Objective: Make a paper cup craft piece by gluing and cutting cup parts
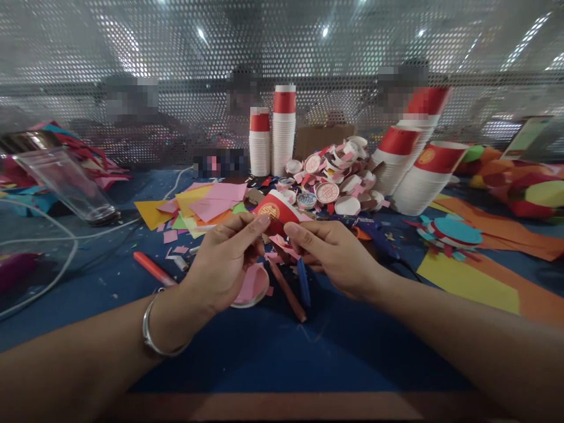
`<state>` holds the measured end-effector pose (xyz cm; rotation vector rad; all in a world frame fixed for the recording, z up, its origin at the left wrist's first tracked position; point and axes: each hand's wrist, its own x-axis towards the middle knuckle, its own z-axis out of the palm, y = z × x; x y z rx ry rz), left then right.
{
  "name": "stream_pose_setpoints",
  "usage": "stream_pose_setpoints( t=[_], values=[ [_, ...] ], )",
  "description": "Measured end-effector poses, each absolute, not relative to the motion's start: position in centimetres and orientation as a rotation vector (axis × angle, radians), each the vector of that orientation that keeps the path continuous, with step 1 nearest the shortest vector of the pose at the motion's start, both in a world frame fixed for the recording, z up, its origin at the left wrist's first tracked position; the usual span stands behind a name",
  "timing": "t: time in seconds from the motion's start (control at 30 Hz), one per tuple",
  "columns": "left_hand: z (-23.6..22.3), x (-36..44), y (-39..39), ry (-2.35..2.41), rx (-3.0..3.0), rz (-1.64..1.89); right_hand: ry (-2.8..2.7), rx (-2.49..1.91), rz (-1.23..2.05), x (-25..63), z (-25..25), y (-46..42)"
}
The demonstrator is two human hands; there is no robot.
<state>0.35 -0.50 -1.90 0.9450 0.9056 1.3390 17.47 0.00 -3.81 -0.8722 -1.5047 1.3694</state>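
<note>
Both hands, left hand (227, 261) and right hand (332, 255), pinch red cup piece (277, 212); apparently tilted, long axis left-right.

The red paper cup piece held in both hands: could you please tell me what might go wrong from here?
1. The cup piece is pinched only at its edges by the left hand and right hand; it may tear or crease.
2. A pink disc, a brown pencil and a blue pen lie right under the hands and could be knocked away.
3. The tilted cup stacks may topple onto the scraps.
</note>
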Motion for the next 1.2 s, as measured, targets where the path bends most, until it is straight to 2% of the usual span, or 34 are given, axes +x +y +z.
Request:
stream_pose_setpoints(
  t=[0.43, 0.73, 1.2],
  values=[
    [-2.3, 0.8, -1.2, 0.922, 1.072, 1.324, -1.543, -0.891, 1.322, 17.5, -4.0, 0.0],
    [-1.9, 0.6, -0.2, 0.951, 0.829, 1.323, -1.540, -0.852, 1.342, 17.5, -3.7, 0.0],
    [-1.7, 0.5, -1.0, 0.902, 0.845, 1.375, -1.488, -0.861, 1.412, 17.1, -3.7, -0.2]
  ],
)
